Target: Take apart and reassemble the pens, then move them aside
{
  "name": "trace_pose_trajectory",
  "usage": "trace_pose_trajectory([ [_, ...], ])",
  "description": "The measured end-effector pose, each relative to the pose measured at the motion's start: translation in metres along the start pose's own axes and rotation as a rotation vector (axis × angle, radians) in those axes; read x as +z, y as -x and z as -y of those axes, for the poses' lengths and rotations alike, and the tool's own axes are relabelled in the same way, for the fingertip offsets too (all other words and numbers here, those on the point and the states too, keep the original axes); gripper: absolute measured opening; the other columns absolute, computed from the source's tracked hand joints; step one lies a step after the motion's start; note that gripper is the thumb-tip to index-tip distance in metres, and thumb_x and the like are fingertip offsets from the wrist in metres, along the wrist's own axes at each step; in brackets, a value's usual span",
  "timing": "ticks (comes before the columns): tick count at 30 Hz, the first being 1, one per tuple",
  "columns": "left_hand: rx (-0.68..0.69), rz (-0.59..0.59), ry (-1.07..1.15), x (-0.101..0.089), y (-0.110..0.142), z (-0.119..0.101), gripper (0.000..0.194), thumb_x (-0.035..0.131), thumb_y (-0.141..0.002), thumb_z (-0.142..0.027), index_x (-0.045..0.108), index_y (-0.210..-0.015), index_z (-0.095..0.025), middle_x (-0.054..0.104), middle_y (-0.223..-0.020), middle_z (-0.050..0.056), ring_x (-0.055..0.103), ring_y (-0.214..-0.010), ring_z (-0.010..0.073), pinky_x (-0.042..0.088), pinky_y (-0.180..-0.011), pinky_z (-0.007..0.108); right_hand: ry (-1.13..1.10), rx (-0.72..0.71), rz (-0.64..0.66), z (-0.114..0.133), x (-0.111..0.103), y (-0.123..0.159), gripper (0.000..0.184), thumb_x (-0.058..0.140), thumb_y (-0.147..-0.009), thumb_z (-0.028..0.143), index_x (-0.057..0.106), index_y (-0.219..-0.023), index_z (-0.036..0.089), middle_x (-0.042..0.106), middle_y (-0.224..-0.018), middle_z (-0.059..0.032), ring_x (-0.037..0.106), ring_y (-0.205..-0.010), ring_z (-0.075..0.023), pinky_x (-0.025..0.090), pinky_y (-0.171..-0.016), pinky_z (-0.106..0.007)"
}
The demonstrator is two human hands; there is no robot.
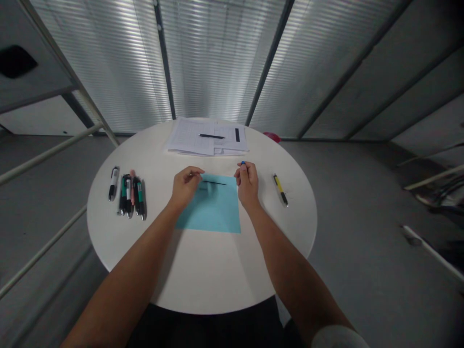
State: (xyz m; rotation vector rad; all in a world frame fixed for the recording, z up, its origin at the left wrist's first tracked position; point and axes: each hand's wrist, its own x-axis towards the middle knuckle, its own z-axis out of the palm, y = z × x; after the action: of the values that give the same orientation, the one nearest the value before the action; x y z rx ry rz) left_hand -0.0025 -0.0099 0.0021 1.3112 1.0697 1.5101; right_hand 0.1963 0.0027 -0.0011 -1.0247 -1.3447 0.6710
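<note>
My left hand rests at the upper left edge of a light blue sheet, its fingers curled towards a thin black line. That line may be a mark or a slim rod; I cannot tell which, nor whether the fingers hold anything. My right hand stands at the sheet's right edge, pinching a small blue item at its fingertips. Most of that item is hidden by the fingers.
The round white table carries a bunched group of pens, a separate black-and-white pen and a yellow-and-black pen. Papers at the far edge bear a black pen. A red object shows beyond the rim.
</note>
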Motion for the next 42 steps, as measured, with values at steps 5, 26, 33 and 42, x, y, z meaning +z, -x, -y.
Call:
trace_pose_trajectory([
  [5,-0.094,-0.243,0.363,-0.013,-0.01,0.006,0.013,0.057,-0.061,-0.023,0.066,-0.066,-0.015,0.046,-0.05,-0.002,0.039,-0.04,0.0076,0.022,-0.038,0.021,0.072,-0.038,-0.13,-0.003,-0.002,0.0,0.023,0.043,-0.094,0.043,0.052,-0.094,0.022,0.054,-0.074,0.0023,0.048,-0.062,-0.0111,0.041,-0.061,-0.024],
  [26,-0.219,-0.422,0.641,-0.021,-0.02,0.008,0.017,0.049,-0.063,-0.027,0.059,-0.055,-0.016,0.041,-0.047,-0.001,0.036,-0.039,0.008,0.02,-0.038,0.02,0.958,-0.045,0.39,-0.005,-0.003,0.006,0.028,0.051,-0.09,0.024,0.064,-0.115,0.025,0.068,-0.113,-0.005,0.058,-0.101,-0.0226,0.045,-0.09,-0.037],
  [33,-0.209,-0.404,0.621,-0.022,-0.02,0.008,0.016,0.05,-0.06,-0.027,0.06,-0.055,-0.015,0.041,-0.047,0.0,0.037,-0.039,0.0087,0.021,-0.038,0.021,0.902,-0.033,0.421,-0.007,-0.003,0.005,0.027,0.05,-0.092,0.025,0.064,-0.116,0.023,0.067,-0.112,-0.0067,0.058,-0.104,-0.0218,0.045,-0.093,-0.036],
  [42,-0.079,-0.26,0.271,-0.016,-0.015,0.011,0.015,0.054,-0.066,-0.023,0.067,-0.061,-0.016,0.045,-0.049,0.0,0.035,-0.041,0.0079,0.021,-0.039,0.022,0.567,-0.123,0.293,-0.003,0.001,0.004,0.03,0.046,-0.094,0.028,0.064,-0.117,0.022,0.064,-0.112,-0.0084,0.059,-0.105,-0.0197,0.047,-0.095,-0.035],
])
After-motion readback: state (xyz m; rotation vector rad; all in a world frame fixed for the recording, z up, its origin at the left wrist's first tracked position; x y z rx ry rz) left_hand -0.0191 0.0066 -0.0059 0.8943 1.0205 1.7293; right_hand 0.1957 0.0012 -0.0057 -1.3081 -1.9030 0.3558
